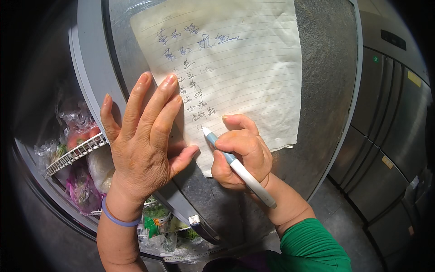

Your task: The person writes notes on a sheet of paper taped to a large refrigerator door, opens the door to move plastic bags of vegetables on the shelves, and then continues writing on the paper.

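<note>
A sheet of lined paper (251,78) bearing handwriting lies flat against a grey metal surface (326,74). My right hand (243,153) grips a white and light-blue pen (243,170), its tip on the paper at the lower end of the written column. Spread across the paper's left edge, my left hand (142,139) rests with fingertips and thumb on the sheet and holds nothing. The little finger lies beyond the sheet, over the pale frame of the surface. Part of the paper's left margin is hidden under my fingers.
At the left and below, white wire shelves (76,154) hold bagged produce, including red vegetables (81,137) and a purple-pink bag (83,190). Leafy greens (156,210) show under my left wrist. Stainless-steel cabinet doors (384,98) stand at the right, beyond the tiled floor (334,207).
</note>
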Demonstrator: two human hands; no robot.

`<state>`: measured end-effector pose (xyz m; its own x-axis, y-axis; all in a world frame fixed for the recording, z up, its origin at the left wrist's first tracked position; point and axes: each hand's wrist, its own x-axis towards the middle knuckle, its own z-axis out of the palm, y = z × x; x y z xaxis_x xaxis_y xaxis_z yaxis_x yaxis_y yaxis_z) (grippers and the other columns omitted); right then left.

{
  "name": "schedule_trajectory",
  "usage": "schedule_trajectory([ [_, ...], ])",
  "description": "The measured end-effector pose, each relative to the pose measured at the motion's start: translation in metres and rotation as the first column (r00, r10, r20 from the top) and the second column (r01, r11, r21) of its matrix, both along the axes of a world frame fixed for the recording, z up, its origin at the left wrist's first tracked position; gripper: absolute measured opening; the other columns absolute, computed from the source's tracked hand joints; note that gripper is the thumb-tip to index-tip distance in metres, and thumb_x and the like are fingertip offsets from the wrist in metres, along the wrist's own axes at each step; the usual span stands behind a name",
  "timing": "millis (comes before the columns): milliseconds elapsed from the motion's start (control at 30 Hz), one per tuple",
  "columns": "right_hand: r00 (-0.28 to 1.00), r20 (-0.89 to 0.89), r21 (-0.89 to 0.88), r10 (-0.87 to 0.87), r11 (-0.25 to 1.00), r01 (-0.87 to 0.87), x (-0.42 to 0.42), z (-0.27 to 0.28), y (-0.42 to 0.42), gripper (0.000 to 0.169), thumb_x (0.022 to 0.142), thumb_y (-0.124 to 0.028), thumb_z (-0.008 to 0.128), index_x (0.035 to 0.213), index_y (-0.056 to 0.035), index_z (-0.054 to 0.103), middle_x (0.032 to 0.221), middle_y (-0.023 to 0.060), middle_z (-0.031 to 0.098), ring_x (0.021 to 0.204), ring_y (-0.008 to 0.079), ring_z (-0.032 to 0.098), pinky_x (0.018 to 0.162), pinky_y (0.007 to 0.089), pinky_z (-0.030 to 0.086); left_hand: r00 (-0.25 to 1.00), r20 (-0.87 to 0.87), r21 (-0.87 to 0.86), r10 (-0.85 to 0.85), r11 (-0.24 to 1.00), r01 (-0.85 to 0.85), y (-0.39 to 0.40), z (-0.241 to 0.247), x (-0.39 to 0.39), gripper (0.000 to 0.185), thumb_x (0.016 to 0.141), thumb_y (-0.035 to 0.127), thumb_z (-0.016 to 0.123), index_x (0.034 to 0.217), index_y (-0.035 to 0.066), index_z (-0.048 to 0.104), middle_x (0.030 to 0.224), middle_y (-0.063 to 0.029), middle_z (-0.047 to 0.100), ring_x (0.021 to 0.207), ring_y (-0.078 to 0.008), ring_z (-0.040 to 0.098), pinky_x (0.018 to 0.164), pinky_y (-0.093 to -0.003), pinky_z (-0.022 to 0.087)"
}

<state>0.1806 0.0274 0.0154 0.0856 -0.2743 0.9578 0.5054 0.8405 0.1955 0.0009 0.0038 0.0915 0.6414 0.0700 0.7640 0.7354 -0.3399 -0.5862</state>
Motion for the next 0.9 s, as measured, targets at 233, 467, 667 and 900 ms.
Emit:
schedule_trajectory([
  [233,0.999,0.05,-0.012,0.004,1.0,-0.004,0.0028,0.0008,-0.0012,0.026,0.07,0.002,0.068,0.093,-0.0047,0.057,0.074,0.0032,0.062,0.061,0.0192,0.06,0.087,0.042,0.051,1.0,-0.003,0.005,0.011,1.0,-0.011,-0.0002,0.0001,0.0007,0.062,0.085,0.049,0.062,0.131,0.009,0.052,0.143,-0.0093,0.052,0.141,-0.0285,0.036,0.119,-0.0464,0.005],
  [467,1.0,0.021,0.0,-0.022,1.0,0.022,-0.0003,0.001,0.0023,0.027,0.069,0.001,0.069,0.093,-0.0052,0.059,0.076,0.0029,0.063,0.062,0.0191,0.06,0.086,0.0411,0.05,1.0,-0.001,0.004,0.021,1.0,-0.021,0.0,-0.0003,0.0009,0.062,0.085,0.052,0.06,0.13,0.009,0.052,0.142,-0.0087,0.052,0.141,-0.0282,0.036,0.119,-0.0463,0.005],
  [667,0.999,0.039,-0.011,-0.03,0.999,0.031,0.0006,0.0013,0.001,0.025,0.069,0.001,0.068,0.092,-0.0046,0.058,0.076,0.0032,0.062,0.062,0.0196,0.06,0.085,0.0422,0.051,1.0,-0.002,0.001,0.029,1.0,-0.029,-0.0014,0.0002,0.0011,0.063,0.085,0.052,0.06,0.13,0.009,0.051,0.142,-0.009,0.052,0.141,-0.0284,0.036,0.119,-0.0467,0.005],
  [900,1.0,0.03,-0.004,-0.002,1.0,0.002,0.0015,0.0024,0.0004,0.022,0.069,0.001,0.065,0.09,-0.0044,0.057,0.073,0.0048,0.061,0.059,0.0206,0.059,0.083,0.0429,0.052,1.0,-0.007,0.006,0.02,1.0,-0.02,-0.0009,0.0005,0.0008,0.062,0.085,0.052,0.06,0.129,0.009,0.052,0.142,-0.0095,0.052,0.141,-0.0286,0.036,0.119,-0.0465,0.005],
])
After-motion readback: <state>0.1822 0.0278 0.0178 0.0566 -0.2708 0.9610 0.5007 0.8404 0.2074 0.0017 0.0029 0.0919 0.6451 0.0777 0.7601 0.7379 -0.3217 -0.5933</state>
